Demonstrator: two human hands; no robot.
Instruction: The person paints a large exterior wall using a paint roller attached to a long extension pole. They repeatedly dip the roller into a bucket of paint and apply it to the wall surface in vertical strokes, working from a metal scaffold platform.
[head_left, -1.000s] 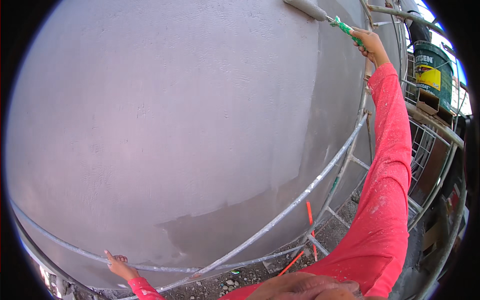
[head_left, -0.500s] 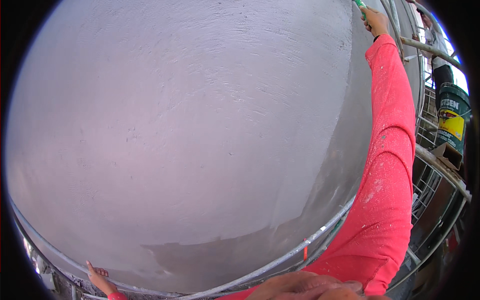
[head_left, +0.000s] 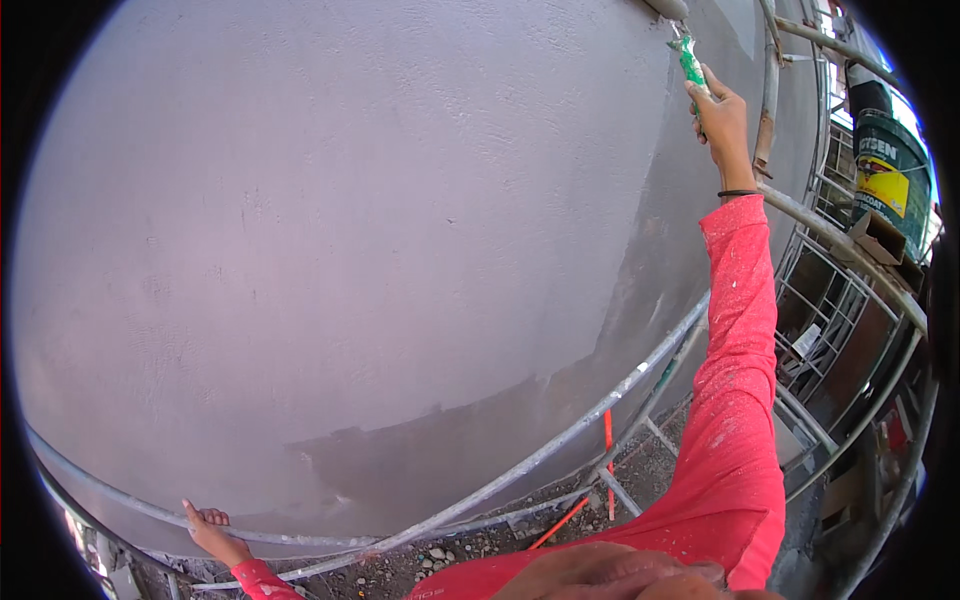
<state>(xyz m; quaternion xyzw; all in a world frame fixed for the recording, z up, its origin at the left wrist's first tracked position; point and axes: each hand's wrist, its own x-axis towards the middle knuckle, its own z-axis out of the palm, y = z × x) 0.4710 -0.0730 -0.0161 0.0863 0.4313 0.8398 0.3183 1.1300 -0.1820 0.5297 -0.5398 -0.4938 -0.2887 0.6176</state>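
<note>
My right hand (head_left: 722, 122), at the upper right with the arm stretched out, is closed round the green handle (head_left: 690, 62) of a paint roller. The roller's grey sleeve (head_left: 668, 8) lies against a wall (head_left: 380, 230), cut off partly by the top edge. Lighter grey coating covers most of the wall, and a darker grey band shows along its right and lower parts. At the lower left, my left hand (head_left: 215, 532) is closed on a metal scaffold pipe (head_left: 300, 540), with one digit sticking up.
Scaffold pipes (head_left: 560, 437) curve between me and the wall. Gravelly ground (head_left: 440, 555) and an orange bar (head_left: 608, 450) show below. On the right, a dark green bucket (head_left: 890, 185) and a cardboard box (head_left: 880, 238) stand by more scaffold pipes.
My right hand has come down and a little left with the roller, whose sleeve now shows. The view has shifted, revealing more ground. My left hand stays at the pipe.
</note>
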